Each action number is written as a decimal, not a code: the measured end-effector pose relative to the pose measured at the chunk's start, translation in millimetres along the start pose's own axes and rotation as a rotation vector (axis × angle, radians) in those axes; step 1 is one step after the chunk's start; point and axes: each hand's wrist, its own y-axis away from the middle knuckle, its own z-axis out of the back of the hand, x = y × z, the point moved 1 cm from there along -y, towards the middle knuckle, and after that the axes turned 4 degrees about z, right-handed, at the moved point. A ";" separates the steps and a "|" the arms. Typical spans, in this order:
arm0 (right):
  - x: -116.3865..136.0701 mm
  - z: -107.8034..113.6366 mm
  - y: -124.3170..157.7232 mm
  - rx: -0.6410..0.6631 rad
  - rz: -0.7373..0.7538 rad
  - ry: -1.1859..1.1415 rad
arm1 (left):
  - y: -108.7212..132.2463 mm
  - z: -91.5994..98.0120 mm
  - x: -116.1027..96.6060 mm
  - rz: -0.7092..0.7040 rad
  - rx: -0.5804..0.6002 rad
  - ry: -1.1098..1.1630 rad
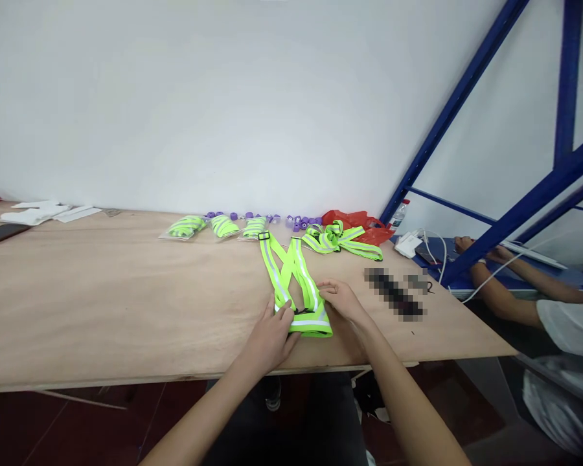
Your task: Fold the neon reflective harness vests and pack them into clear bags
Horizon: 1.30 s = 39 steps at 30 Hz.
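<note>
The lime, silver-striped harness (286,272) looks possibly folded.

Wall: a white wall (199,110) is rising behind the wooden table (102,291).
Left end: white papers (43,212) are lying near a dark flat object (2,235).
Back edge: small purple pieces (234,216) are standing scattered.
Right end: a red plastic bag (342,217) is slumping beside a bottle (399,213); a white adapter (409,244) is sitting nearby.
Framework: blue bars (447,120) are slanting upward.
Neighbour: a person in a white sleeve (571,327) is working beyond.
Floor: dark red flooring (92,427) is showing below.
</note>
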 end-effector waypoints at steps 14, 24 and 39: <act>17.3 -8.8 28.1 -0.120 0.181 0.476 | 5.8 -17.4 5.9 0.098 -0.049 0.023; 12.8 -11.2 87.7 -0.015 0.324 0.570 | 8.0 -20.1 3.0 0.040 -0.107 0.000; 11.5 -15.7 96.8 0.134 0.346 0.804 | 9.2 -19.2 1.7 0.076 -0.053 -0.034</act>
